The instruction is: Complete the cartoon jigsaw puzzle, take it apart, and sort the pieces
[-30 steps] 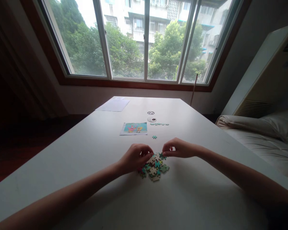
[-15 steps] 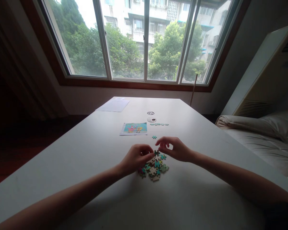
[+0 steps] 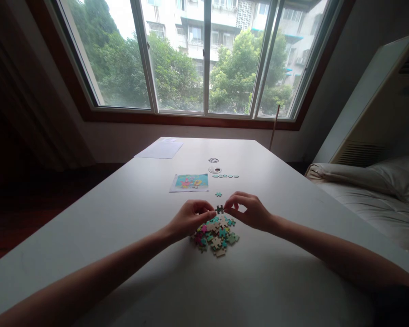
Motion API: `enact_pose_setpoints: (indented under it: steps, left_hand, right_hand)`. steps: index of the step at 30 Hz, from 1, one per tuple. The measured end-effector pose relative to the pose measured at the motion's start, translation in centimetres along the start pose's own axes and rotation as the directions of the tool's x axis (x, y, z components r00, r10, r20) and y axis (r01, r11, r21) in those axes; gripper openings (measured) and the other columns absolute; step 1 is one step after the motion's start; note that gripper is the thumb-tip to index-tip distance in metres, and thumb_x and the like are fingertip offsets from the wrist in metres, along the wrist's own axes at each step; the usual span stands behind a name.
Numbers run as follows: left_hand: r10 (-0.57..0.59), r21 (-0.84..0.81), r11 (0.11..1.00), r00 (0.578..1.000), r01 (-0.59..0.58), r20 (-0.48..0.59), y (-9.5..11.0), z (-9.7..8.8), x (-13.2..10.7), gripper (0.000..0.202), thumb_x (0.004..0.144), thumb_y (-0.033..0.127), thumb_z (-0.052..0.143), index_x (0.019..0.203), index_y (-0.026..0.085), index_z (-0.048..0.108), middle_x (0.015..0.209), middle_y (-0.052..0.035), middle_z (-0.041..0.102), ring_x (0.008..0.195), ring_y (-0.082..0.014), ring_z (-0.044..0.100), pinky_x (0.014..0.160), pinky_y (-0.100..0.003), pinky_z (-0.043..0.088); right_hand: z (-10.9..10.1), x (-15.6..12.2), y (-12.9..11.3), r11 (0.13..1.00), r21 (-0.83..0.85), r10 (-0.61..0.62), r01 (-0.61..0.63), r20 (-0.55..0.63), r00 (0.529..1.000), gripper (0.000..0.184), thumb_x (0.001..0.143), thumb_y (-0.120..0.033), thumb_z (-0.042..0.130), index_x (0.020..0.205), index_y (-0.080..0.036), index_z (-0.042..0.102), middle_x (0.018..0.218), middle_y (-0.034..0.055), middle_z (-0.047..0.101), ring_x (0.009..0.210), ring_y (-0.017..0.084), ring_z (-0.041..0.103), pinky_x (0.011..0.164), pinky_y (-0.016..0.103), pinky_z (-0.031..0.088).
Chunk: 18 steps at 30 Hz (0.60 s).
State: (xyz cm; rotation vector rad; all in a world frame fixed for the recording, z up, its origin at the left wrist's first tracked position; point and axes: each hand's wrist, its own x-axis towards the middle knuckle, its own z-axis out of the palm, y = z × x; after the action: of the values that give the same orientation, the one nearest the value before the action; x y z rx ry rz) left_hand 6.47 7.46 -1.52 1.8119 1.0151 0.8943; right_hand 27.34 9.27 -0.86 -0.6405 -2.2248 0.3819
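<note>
Left hand: the left hand [image 3: 190, 218] was bent over the far left part of the pile, and its grip was clamped on the left edge of a dark puzzle piece [image 3: 220, 209].
Right hand: the right hand [image 3: 250, 211] came from the other side — its grip, thumb and finger together, was clamped on the right edge of the same piece.
Dark piece: it was between the two hands, above the far edge of the pile; whether it was one piece or two joined, I could not tell.
Pile: the puzzle pile [image 3: 217, 240] lay below the hands, with turquoise, beige, green and pink pieces overlapping.
Single piece: one turquoise piece [image 3: 218, 194] lay just beyond the hands, apart from the pile.
Row: a row of pieces [image 3: 225, 176] lay farther away, side by side.
Picture: a colourful picture sheet [image 3: 190, 183] lay to the left of this row.
Discs: two round items [image 3: 215, 170] were near the row — their details were too small to read.
Surface: the white surface [image 3: 139, 204] carried all of these, and also pale papers [image 3: 159, 149] at its far left corner.
</note>
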Motion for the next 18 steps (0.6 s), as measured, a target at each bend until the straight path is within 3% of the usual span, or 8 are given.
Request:
enact_pose_setpoints:
  steps: [4, 9, 18]
  left_hand:
    - [0.067, 0.152, 0.987, 0.996, -0.058, -0.056, -1.8, -1.2, 0.4, 0.023, 0.075, 0.033, 0.054, 0.071, 0.011, 0.061, 0.059, 0.0007, 0.052, 0.053, -0.0079, 0.042, 0.05, -0.02, 0.035]
    - [0.064, 0.185, 0.982, 0.992, -0.042, -0.112, -3.8, -1.7, 0.8, 0.024, 0.075, 0.033, 0.052, 0.07, 0.011, 0.058, 0.059, 0.0008, 0.052, 0.054, -0.0089, 0.044, 0.051, -0.02, 0.037]
    - [0.042, 0.21, 0.977, 0.993, -0.019, -0.106, -4.1, -1.4, 0.7, 0.025, 0.075, 0.034, 0.051, 0.07, 0.011, 0.059, 0.056, 0.0019, 0.05, 0.051, -0.0082, 0.042, 0.047, -0.019, 0.035]
  right_hand:
    - [-0.9, 0.3, 1.8, 0.996, -0.08, 0.017, -0.027, -0.126, 0.992, 0.014, 0.079, -0.029, 0.052, 0.078, -0.017, 0.06, 0.075, 0.0042, 0.06, 0.061, 0.009, 0.052, 0.057, 0.024, 0.045]
    - [-1.8, 0.3, 4.0, 0.988, -0.131, 0.046, -0.08, -0.24, 0.97, 0.016, 0.079, -0.031, 0.053, 0.077, -0.018, 0.061, 0.074, 0.0038, 0.061, 0.061, 0.01, 0.051, 0.055, 0.024, 0.045]
    - [-2.2, 0.3, 3.6, 0.986, -0.131, 0.061, -0.102, -0.286, 0.956, 0.016, 0.079, -0.032, 0.053, 0.077, -0.02, 0.063, 0.076, 0.003, 0.062, 0.063, 0.011, 0.053, 0.057, 0.025, 0.045]
